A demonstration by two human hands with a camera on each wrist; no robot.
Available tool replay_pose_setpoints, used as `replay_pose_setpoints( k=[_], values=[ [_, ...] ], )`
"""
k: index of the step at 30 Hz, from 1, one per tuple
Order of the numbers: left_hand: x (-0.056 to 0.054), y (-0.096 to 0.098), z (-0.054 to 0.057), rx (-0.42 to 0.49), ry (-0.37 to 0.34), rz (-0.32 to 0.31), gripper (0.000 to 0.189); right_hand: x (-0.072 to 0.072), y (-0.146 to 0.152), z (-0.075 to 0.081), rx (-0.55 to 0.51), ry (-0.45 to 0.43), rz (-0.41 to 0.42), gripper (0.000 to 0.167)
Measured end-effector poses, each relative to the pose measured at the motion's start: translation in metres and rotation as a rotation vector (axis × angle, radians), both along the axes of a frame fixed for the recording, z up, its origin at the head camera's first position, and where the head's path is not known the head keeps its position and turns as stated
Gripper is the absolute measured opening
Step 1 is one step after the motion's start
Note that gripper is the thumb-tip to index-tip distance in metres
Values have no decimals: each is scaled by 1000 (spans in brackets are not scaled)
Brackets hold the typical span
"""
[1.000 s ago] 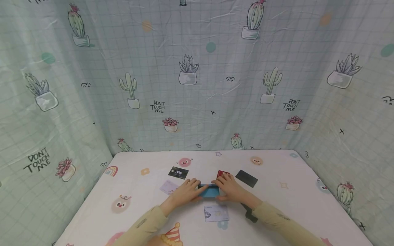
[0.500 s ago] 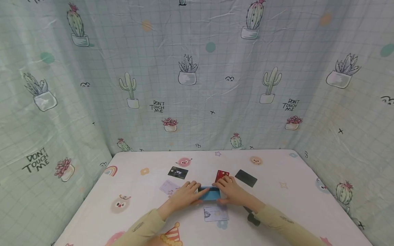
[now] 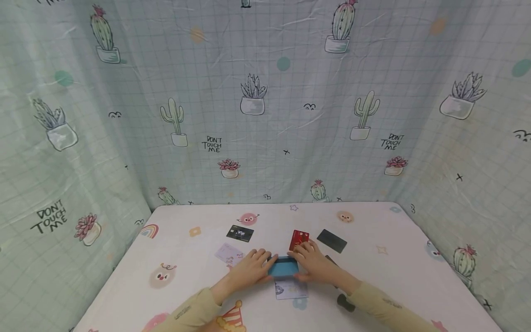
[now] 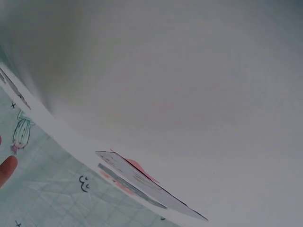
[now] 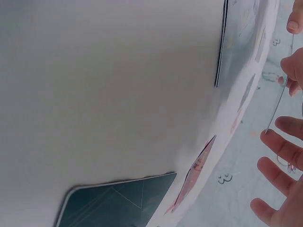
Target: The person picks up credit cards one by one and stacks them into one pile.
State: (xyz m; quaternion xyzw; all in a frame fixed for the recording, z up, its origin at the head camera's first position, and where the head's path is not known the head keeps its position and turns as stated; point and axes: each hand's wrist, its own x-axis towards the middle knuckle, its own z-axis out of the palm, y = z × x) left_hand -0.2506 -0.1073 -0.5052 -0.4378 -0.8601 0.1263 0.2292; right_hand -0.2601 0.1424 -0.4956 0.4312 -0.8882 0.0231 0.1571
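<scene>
Both hands hold a blue card [image 3: 283, 268] with a dark stripe along its far edge, near the table's middle. My left hand [image 3: 247, 269] pinches its left end between thumb and fingers. On the opposite end my right hand [image 3: 318, 266] does the same. The right wrist view shows the card edge-on as a thin line, at the tips of the right fingers [image 5: 284, 146]. Just below it in the head view lies a silvery card [image 3: 292, 290], its far edge covered. A red card [image 3: 299, 238] lies just beyond the right fingertips. Only a fingertip [image 4: 6, 171] shows in the left wrist view.
Beyond the left hand lie a black "Vip" card [image 3: 240, 233] and a pale purple card [image 3: 229, 253]. A dark card [image 3: 332, 240] lies at the back right. Another dark card [image 3: 330, 259] is mostly hidden under the right wrist. Patterned curtains [image 3: 265, 138] surround the white table [image 3: 398, 286].
Both hands have drawn the blue card a little toward me, over the far edge of the silvery card. More of the red card now shows. The other cards lie where they were.
</scene>
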Motion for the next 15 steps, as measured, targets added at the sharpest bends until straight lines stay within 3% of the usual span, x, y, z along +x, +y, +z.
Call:
replay_pose_setpoints(
  k=[15],
  values=[
    [12, 3, -1, -1, 22, -57, 58, 13, 7, -3, -15, 17, 43, 56]
  ],
)
